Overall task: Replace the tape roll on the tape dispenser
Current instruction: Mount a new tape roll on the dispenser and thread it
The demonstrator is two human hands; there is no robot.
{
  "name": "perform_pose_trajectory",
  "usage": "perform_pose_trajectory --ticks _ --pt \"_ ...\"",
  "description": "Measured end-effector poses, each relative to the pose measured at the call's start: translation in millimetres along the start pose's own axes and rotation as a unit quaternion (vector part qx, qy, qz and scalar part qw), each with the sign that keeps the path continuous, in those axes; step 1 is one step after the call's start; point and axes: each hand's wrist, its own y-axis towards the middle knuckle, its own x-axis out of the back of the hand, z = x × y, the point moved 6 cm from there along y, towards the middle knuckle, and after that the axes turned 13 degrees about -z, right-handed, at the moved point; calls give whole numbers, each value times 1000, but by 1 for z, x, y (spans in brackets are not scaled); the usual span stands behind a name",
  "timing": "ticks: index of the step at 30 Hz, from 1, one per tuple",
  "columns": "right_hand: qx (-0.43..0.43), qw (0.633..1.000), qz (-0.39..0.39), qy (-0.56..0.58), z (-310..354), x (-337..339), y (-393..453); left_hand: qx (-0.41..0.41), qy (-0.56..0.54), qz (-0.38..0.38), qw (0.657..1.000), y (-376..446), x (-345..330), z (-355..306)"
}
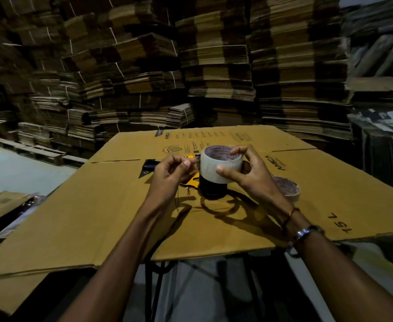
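Flattened cardboard sheet [111,219] covers the worktop; bundled cardboard stacks [214,66] wall the dim room. Right hand [242,169] grips tape roll [221,166] over the dispenser [204,184]; left hand [172,173] pinches the tape end. Spare roll [288,189] lies just right.

Tall stacks of flattened brown corrugated cardboard [218,66] fill the whole back of the room, bundle upon bundle tied with thin pale string, rising out of view at the top. The piles lean unevenly, darker and lighter layers alternating. At the right stands another heap of flat grey-brown sheets [376,54], tilted and loosely laid. The pale grey-green concrete floor [16,173] shows at the left, with low wooden pallets [39,152] under the nearest stacks. In the foreground a large flattened tan cardboard box printed in dark lettering [318,182] lies over the tabletop — black metal legs [153,282] show beneath its near edge. The light is dim and warm, casting hard shadows on the cardboard.
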Motion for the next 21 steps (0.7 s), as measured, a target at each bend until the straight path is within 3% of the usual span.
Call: perform_pose_trajectory --ticks 10,16,21 --pt "-51 998 20 18 -36 -26 30 46 12 -34 998 22 2 39" --pt "-59 998 14 30 -46 -24 28 120 43 64 990 13 -5 55" --pt "-54 998 16 23 -43 -25 26 93 118 121 981 10 -21 58"
